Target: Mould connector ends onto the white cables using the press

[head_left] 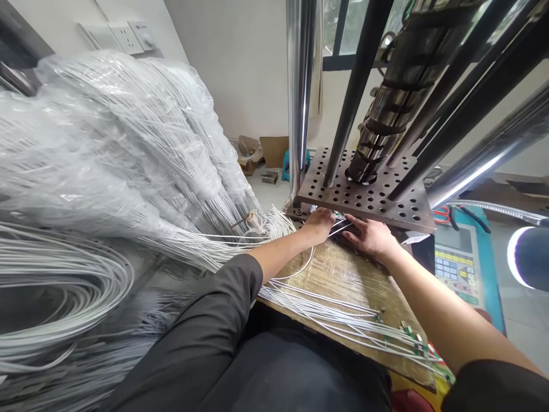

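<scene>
Under the perforated steel plate of a press-like machine, both of my hands work at the front of its low dark base. My left hand is closed, its fingers curled round a white cable that loops up from the wooden board. The cable's end is hidden by the fingers and the plate. To the right, my right hand has its fingers stretched out at the edge of the base. White cable lengths show between the hands, with a bit of green beside them.
White cables with green circuit boards lie along the front of the wooden board. Plastic-wrapped cable bundles fill the left. Steel columns flank the plate. At right are a keypad panel, red-handled pliers and a ring lamp.
</scene>
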`<state>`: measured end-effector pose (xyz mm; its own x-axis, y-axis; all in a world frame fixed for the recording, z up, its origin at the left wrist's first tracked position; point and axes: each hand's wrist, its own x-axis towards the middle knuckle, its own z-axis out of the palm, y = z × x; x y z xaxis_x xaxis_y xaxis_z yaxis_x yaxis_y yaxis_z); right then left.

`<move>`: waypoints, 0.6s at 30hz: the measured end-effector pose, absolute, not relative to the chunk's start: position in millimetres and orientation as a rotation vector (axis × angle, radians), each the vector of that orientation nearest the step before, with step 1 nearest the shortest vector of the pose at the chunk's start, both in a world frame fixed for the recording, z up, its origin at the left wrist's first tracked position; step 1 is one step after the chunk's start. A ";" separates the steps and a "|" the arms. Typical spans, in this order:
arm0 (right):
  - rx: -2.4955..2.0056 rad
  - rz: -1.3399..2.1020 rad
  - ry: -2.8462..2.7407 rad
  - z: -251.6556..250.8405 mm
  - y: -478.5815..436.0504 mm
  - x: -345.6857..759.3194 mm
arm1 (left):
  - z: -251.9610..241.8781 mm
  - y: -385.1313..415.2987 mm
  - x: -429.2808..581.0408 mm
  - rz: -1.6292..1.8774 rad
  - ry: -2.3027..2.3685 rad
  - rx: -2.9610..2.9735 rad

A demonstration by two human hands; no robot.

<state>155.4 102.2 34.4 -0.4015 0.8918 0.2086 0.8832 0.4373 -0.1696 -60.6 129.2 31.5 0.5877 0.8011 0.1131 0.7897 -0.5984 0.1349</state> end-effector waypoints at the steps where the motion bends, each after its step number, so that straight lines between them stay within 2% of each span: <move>1: -1.531 0.021 -2.414 35.5 101.2 153.3 | 30.9 129.5 -60.7 0.261 1.369 2.736; 5: -1.543 -0.129 -2.434 34.6 100.7 139.4 | 28.8 132.4 -60.0 0.256 1.379 2.727; 9: -1.687 -0.137 -2.474 32.2 103.6 129.4 | 28.1 131.5 -67.1 0.314 1.389 2.732; 15: -1.399 0.009 -2.351 34.4 108.8 137.9 | 22.8 130.1 -96.4 0.744 1.428 2.515; 18: -1.303 0.008 -2.341 31.6 114.9 134.1 | 15.9 133.3 -96.9 0.653 1.382 2.478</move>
